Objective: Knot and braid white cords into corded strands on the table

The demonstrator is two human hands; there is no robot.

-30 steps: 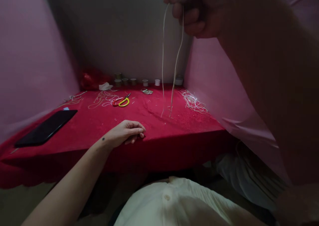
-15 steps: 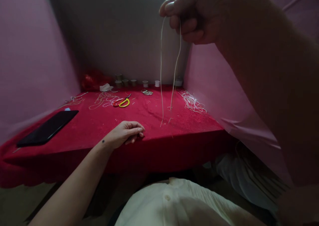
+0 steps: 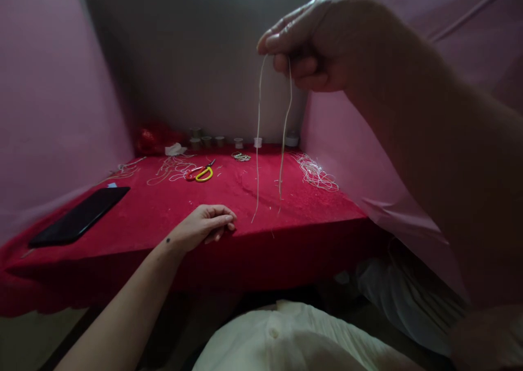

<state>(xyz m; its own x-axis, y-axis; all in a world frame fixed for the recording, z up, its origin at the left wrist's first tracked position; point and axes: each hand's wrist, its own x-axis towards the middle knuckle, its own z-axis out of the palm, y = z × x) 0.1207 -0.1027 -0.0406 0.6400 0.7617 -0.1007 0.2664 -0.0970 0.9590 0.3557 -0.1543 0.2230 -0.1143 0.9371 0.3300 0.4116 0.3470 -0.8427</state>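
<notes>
Raised high in front of me, my right hand (image 3: pixel 312 47) pinches a thin pale cord (image 3: pixel 258 137) between thumb and fingertips. Two strands of the cord hang down from the hand, their lower ends over the front part of the red-covered table (image 3: pixel 196 224). My left hand (image 3: pixel 208 226) rests on the table's front edge, palm side inward, its fingers loosely curled together with nothing visible in them. Beyond it lie scissors (image 3: pixel 203 172) with one red and one yellow handle loop.
A black tablet-like slab (image 3: pixel 79 216) lies at the left. Tangled cords (image 3: pixel 314 174) lie at the right, with more loose cords (image 3: pixel 169 168) at the left back. Several thread spools (image 3: pixel 219 141) and a red plastic bag (image 3: pixel 153 138) stand along the back wall. Pink sheets (image 3: pixel 44 87) hang at both sides.
My right hand has come down a little and slightly left, with the hanging cord. My left hand stays at the table edge. The view has tilted up slightly.
</notes>
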